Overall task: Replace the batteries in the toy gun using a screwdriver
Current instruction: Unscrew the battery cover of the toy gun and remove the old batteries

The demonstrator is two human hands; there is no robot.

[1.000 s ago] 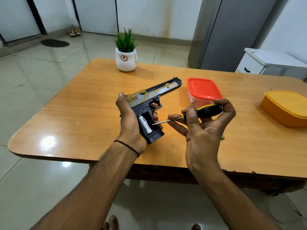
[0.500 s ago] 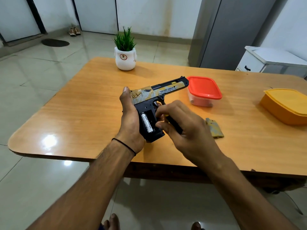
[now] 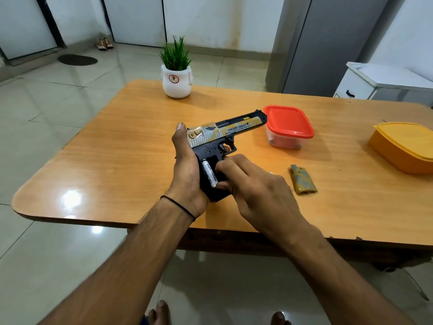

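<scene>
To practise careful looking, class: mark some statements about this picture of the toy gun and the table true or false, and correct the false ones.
1. The left hand grips the toy gun. True.
2. The cover is fitted over the battery. False: it lies on the table, and the battery shows.
3. The red-lidded box is open. False: its lid is on.
4. A potted plant stands on the table. True.
5. The right hand rests flat on the table. False: its fingers are at the gun's grip, beside the battery.
</scene>
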